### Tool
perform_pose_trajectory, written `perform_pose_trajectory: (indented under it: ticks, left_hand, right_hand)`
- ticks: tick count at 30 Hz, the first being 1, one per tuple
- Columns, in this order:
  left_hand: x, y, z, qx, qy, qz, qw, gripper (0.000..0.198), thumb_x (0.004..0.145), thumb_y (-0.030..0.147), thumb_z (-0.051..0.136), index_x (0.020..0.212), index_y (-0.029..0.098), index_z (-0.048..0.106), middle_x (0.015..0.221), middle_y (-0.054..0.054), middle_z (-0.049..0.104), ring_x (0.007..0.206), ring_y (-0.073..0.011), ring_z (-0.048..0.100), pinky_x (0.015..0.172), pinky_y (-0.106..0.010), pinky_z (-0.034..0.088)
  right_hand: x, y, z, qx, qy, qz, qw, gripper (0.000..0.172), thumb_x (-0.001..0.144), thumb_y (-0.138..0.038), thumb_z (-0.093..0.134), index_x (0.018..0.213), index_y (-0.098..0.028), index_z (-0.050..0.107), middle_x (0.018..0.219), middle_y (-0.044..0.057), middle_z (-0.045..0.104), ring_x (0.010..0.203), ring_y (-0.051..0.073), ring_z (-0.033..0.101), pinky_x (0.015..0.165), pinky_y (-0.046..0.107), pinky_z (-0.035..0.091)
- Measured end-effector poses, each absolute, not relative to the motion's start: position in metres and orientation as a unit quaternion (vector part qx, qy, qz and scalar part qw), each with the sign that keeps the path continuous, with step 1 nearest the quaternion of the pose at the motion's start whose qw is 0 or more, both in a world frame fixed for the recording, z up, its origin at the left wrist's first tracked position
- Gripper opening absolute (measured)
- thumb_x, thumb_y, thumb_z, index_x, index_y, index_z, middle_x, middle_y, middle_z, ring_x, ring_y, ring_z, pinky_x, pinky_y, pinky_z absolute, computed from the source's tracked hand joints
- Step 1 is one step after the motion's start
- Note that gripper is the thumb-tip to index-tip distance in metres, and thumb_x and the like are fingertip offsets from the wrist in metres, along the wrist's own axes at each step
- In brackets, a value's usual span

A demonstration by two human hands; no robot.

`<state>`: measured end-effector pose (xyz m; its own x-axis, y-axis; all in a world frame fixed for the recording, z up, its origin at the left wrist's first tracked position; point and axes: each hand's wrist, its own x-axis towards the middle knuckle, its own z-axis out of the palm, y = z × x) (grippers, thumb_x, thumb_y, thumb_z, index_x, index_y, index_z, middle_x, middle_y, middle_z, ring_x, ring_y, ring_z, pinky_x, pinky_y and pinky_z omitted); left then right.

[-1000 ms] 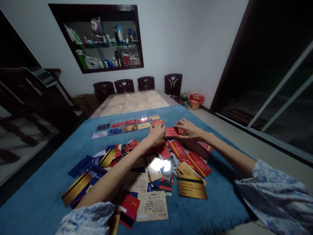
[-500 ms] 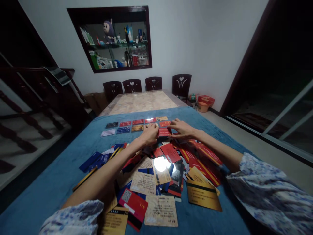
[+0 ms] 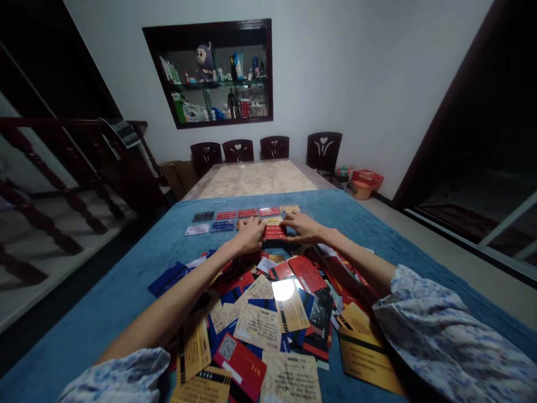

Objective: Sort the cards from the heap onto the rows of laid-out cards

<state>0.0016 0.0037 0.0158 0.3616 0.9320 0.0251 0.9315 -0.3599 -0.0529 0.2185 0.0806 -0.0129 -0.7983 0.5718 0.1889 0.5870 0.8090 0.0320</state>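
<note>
My left hand point(image 3: 250, 235) and my right hand point(image 3: 304, 228) pinch a red card point(image 3: 274, 232) by its opposite short ends, just above the blue cloth. Behind it lie two rows of cards. The back row has a black card point(image 3: 203, 216), three red ones and a gold card point(image 3: 290, 209). In the front row are a pale card point(image 3: 197, 229), a blue card point(image 3: 222, 226) and a yellowish card point(image 3: 272, 221) partly behind the held card; my left hand mostly covers another. Below my wrists a loose pile of mixed cards point(image 3: 258, 326) spreads towards me.
The blue cloth point(image 3: 96, 296) covers the near part of a long table, with its stone-patterned top point(image 3: 260, 178) bare beyond. Several dark chairs point(image 3: 274, 148) stand at the far end. A stair railing point(image 3: 54, 148) is at the left, and an orange bucket point(image 3: 361, 189) stands on the floor at the right.
Both hands have moved left along the front row with the red card, from before an orange-red card to before the yellowish one. The whole view has shifted a little.
</note>
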Motion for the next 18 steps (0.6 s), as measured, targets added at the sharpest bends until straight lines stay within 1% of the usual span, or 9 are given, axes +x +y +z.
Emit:
perform_pose_trajectory:
  ticks: [3, 7, 11, 13, 16, 18]
  left_hand:
    - [-0.007, 0.007, 0.016, -0.821, -0.571, 0.003, 0.025, 0.029, 0.083, 0.015, 0.055, 0.111, 0.021, 0.056, 0.129, -0.013, 0.054, 0.123, -0.0310, 0.045, 0.098, -0.051, 0.038]
    - [-0.018, 0.012, 0.016, -0.813, -0.582, -0.006, 0.025, 0.036, 0.083, 0.015, 0.054, 0.118, 0.022, 0.055, 0.129, -0.012, 0.054, 0.123, -0.0306, 0.045, 0.099, -0.051, 0.037]
    - [-0.030, 0.018, 0.015, -0.806, -0.591, -0.012, 0.027, 0.039, 0.083, 0.015, 0.053, 0.121, 0.024, 0.055, 0.128, -0.012, 0.055, 0.123, -0.0312, 0.045, 0.098, -0.050, 0.037]
    - [-0.035, 0.022, 0.014, -0.802, -0.596, -0.010, 0.031, 0.036, 0.083, 0.016, 0.053, 0.118, 0.023, 0.056, 0.126, -0.012, 0.056, 0.122, -0.0315, 0.045, 0.097, -0.050, 0.038]
    - [-0.043, 0.029, 0.015, -0.797, -0.603, -0.002, 0.037, 0.027, 0.083, 0.016, 0.053, 0.108, 0.021, 0.059, 0.125, -0.013, 0.056, 0.121, -0.0315, 0.046, 0.095, -0.050, 0.039]
    - [-0.047, 0.034, 0.015, -0.795, -0.605, -0.001, 0.042, 0.024, 0.084, 0.017, 0.053, 0.107, 0.021, 0.059, 0.125, -0.013, 0.056, 0.122, -0.0319, 0.046, 0.095, -0.050, 0.039]
  right_hand:
    - [0.209, 0.085, -0.013, -0.299, -0.949, -0.044, 0.088, 0.046, 0.084, -0.047, 0.067, 0.121, -0.019, 0.066, 0.118, 0.015, 0.060, 0.110, 0.031, 0.050, 0.087, 0.039, 0.043]
    - [0.196, 0.093, -0.011, -0.283, -0.954, -0.037, 0.094, 0.045, 0.085, -0.044, 0.067, 0.120, -0.016, 0.066, 0.116, 0.016, 0.060, 0.107, 0.030, 0.051, 0.087, 0.038, 0.042]
    - [0.183, 0.101, -0.008, -0.275, -0.956, -0.038, 0.091, 0.040, 0.085, -0.044, 0.068, 0.116, -0.018, 0.068, 0.115, 0.015, 0.060, 0.107, 0.029, 0.050, 0.089, 0.037, 0.041]
    - [0.177, 0.106, -0.006, -0.279, -0.956, -0.040, 0.084, 0.037, 0.085, -0.043, 0.068, 0.113, -0.018, 0.069, 0.116, 0.014, 0.060, 0.107, 0.029, 0.049, 0.089, 0.036, 0.040]
    - [0.167, 0.111, -0.002, -0.287, -0.955, -0.040, 0.069, 0.035, 0.085, -0.041, 0.068, 0.111, -0.018, 0.069, 0.116, 0.014, 0.060, 0.105, 0.028, 0.049, 0.087, 0.035, 0.040]
    - [0.160, 0.114, 0.002, -0.292, -0.954, -0.040, 0.060, 0.033, 0.085, -0.041, 0.068, 0.109, -0.018, 0.069, 0.116, 0.014, 0.060, 0.105, 0.028, 0.049, 0.085, 0.034, 0.040]
